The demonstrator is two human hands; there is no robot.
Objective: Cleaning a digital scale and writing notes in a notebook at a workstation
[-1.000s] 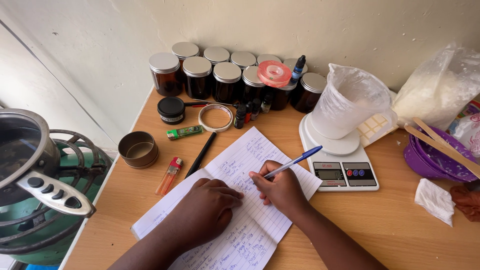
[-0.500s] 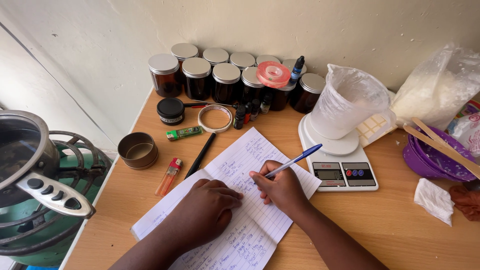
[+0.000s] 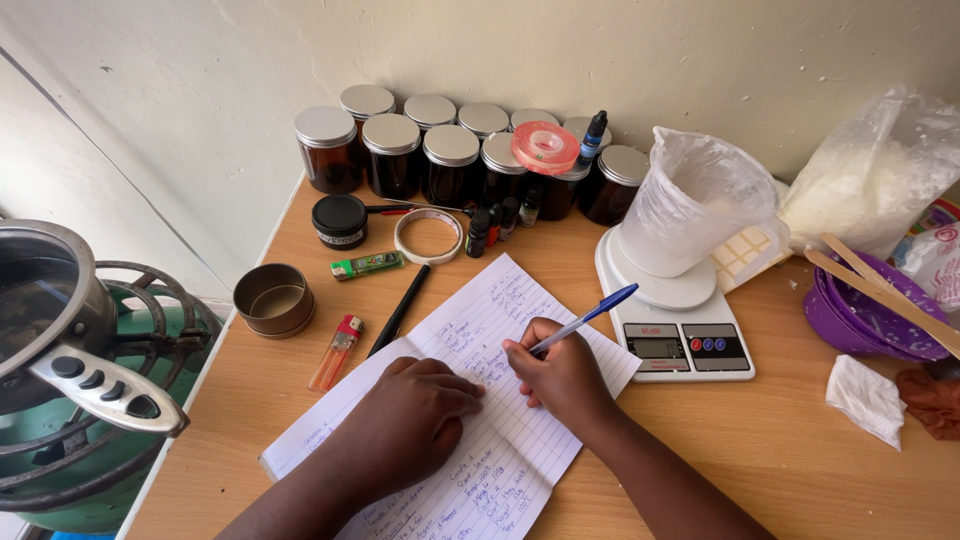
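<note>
Blue pen (image 3: 585,318) sits pinched in your right hand (image 3: 560,375), tip on the notebook (image 3: 480,420) beside the scale (image 3: 680,335), while your left hand (image 3: 415,420) lies flat, pinning the page steady.

The wooden table (image 3: 800,450) is seen from one head camera, steeply from above, at close range, facing the wall (image 3: 600,60) at twelve o'clock.
</note>
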